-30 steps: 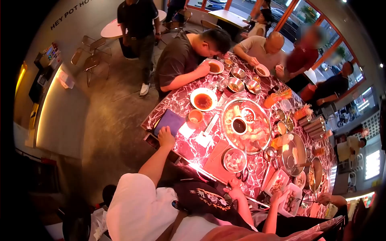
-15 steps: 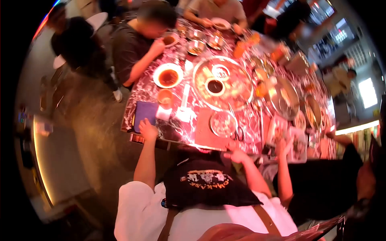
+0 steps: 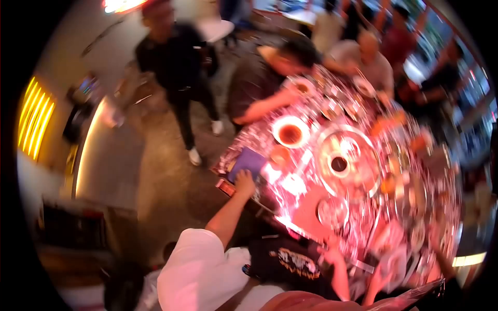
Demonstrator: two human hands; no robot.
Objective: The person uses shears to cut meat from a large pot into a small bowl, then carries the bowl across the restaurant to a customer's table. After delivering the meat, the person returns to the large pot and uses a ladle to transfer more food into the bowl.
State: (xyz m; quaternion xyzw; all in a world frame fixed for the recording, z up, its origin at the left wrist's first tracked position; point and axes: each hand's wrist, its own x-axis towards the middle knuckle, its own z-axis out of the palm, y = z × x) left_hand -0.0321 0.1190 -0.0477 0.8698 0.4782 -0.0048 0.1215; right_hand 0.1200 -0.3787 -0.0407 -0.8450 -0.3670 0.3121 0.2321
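Observation:
My left hand (image 3: 245, 181) lies on the near edge of a flat blue-purple item (image 3: 249, 164) at the table's left corner, fingers stretched over it. At the near table edge, my right hand (image 3: 333, 251) is smeared by motion, close to a reddish rectangular mat (image 3: 300, 211). A round dish (image 3: 332, 213) sits on that mat. A black printed cloth (image 3: 280, 264) covers my front. Beyond my left hand stand an orange-tinted cup (image 3: 279, 156) and a white bowl of brown liquid (image 3: 291, 131).
A large round pot (image 3: 322, 173) with a dark-filled cup inside stands mid-table. Dishes and trays crowd the right side. A person in dark clothes (image 3: 176, 59) stands on the floor at left. Another person (image 3: 254, 85) leans over the far-left table side; a neighbour's hands reach in at right.
The view has swung left, so the table now appears lower and to the right. My left hand stays at the blue-purple item. The person standing at left shows more fully.

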